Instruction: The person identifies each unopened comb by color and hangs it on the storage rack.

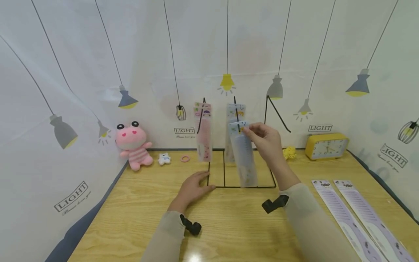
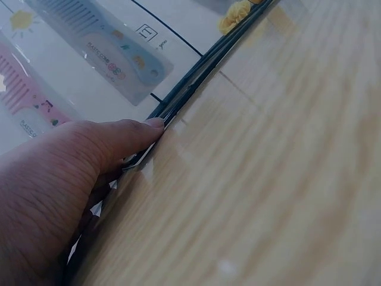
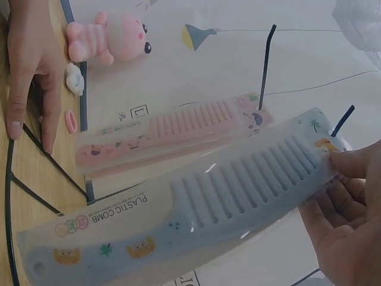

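Fingertips of the right hand [image 1: 266, 140] pinch the top of a packaged blue comb [image 1: 243, 154] in a firm grip, thumb and fingers curled onto the clear sleeve just beside the middle hook of a black wire rack [image 1: 240, 186]. In the right wrist view the blue comb [image 3: 196, 208] lies in its printed plastic sleeve, teeth end toward the pinching fingers [image 3: 351, 164], handle end away from them. A second blue packaged comb [image 1: 235, 116] hangs on that same hook behind it, and a pink comb [image 1: 203, 133] in its own sleeve hangs on the hook to the left.

The left hand [image 1: 193, 189] lies flat on the desk [image 1: 229, 225], fingers straight and released, pressing on the front left corner of the rack's wire base; the left wrist view shows the fingertip [image 2: 152, 125] against the wire.

Near the desk's far left corner sit a pink plush toy [image 1: 134, 145], a small white figure [image 1: 163, 158] and a pink ring [image 1: 185, 158]. A yellow alarm clock [image 1: 325, 145] stands toward the far right corner, and two flat packaged strips [image 1: 355, 218] lie along the right edge.
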### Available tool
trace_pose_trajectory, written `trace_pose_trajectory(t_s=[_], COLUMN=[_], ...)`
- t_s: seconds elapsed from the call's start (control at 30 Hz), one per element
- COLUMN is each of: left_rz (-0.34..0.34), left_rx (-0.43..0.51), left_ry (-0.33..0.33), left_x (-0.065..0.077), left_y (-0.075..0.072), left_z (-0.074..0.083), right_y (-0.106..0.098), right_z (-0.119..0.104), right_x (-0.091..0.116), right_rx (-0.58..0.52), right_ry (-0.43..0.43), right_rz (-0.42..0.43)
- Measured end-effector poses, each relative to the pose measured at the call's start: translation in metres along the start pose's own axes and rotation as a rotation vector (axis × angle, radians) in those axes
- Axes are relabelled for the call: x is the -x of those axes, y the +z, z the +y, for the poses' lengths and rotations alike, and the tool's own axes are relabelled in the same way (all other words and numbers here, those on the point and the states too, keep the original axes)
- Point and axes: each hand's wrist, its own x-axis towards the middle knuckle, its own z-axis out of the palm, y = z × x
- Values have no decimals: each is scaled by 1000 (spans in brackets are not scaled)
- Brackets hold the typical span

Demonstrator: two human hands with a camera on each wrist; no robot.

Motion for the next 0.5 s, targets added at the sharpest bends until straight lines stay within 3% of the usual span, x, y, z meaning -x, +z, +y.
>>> trace_pose_trajectory(t_s=[0.3, 0.5], left_rz=[-9, -16], left_rx=[3, -6], left_ry=[26, 8], left_x=[0, 0], left_y=[-1, -2], left_z=[-1, -1], right_y=[3, 6], right_z=[6, 10], right_x=[-10, -16], right_rx=[0, 2], right_ry=[9, 0], right_rz=[5, 18])
